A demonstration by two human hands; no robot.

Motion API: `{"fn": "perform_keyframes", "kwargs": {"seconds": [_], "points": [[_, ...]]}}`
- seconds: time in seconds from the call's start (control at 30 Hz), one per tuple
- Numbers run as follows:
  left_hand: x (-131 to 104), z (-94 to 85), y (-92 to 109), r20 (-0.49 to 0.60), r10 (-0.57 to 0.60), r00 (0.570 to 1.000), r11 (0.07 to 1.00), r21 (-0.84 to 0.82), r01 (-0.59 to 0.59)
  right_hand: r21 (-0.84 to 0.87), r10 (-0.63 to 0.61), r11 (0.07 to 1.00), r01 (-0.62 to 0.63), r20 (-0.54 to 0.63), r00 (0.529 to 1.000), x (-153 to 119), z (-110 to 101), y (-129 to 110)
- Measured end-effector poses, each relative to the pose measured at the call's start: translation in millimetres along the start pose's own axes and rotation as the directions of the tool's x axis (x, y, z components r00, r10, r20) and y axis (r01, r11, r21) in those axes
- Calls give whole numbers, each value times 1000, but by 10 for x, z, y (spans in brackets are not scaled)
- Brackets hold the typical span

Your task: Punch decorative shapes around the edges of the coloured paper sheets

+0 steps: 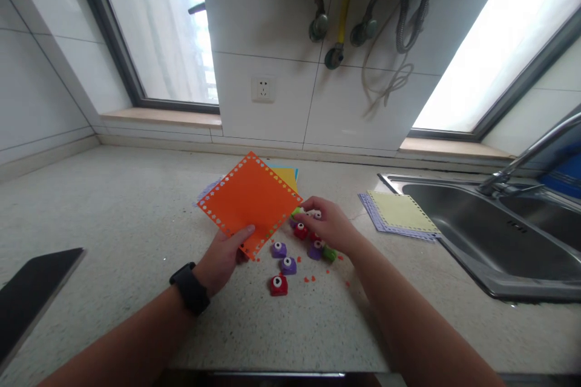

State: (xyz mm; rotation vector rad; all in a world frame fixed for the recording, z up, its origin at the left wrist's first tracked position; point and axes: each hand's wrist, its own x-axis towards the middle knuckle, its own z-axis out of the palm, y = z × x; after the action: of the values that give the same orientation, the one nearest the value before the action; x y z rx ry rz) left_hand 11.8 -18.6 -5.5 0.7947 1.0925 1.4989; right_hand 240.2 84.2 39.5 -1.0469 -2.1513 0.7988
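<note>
An orange paper sheet (252, 196), with small shapes punched along its edges, is tilted up above the counter. My left hand (222, 257) grips its lower edge, thumb on top and fingers behind. At the sheet's right corner, my right hand (329, 224) has its fingers closed around a small green craft punch (297, 212), partly hidden by the fingers. Below lie a red punch with a heart on its white button (278, 285), two purple punches (287, 265) (278, 249), and another red punch (300, 230). More punches, purple and green (329, 254), sit under my right hand.
Orange paper bits (309, 279) are scattered on the speckled counter (127, 211). Yellow and purple punched sheets (402, 211) lie by the steel sink (472, 236). Behind the orange sheet, yellow paper (287, 177) shows. A black flat object (36, 296) is at left; a wall stands behind.
</note>
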Motion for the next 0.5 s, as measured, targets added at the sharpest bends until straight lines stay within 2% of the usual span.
{"fn": "perform_keyframes", "kwargs": {"seconds": [0.1, 0.17, 0.27, 0.33, 0.43, 0.5], "points": [[0, 17, 8, -21, 14, 1000, 1000, -7, -15, 413, 123, 905, -105, -17, 992, -22, -51, 75], [0, 23, 12, -22, 14, 1000, 1000, -10, -14, 532, 80, 844, -63, -9, 997, -44, -82, 87], [0, 22, 10, -17, 10, 1000, 1000, -7, -10, 536, -112, 840, 81, 26, 993, -86, -117, 34], [2, 15, 3, -9, 10, 1000, 1000, 1, -10, 508, -210, 852, 127, 111, 971, -115, -122, -27], [6, -3, -15, 24, -1, 1000, 1000, 19, 0, 467, -262, 874, 136, 216, 941, -146, -93, -100], [9, -18, -30, 60, -24, 998, 999, 35, 22, 470, -270, 872, 138, 226, 936, -152, -59, -119]]}}
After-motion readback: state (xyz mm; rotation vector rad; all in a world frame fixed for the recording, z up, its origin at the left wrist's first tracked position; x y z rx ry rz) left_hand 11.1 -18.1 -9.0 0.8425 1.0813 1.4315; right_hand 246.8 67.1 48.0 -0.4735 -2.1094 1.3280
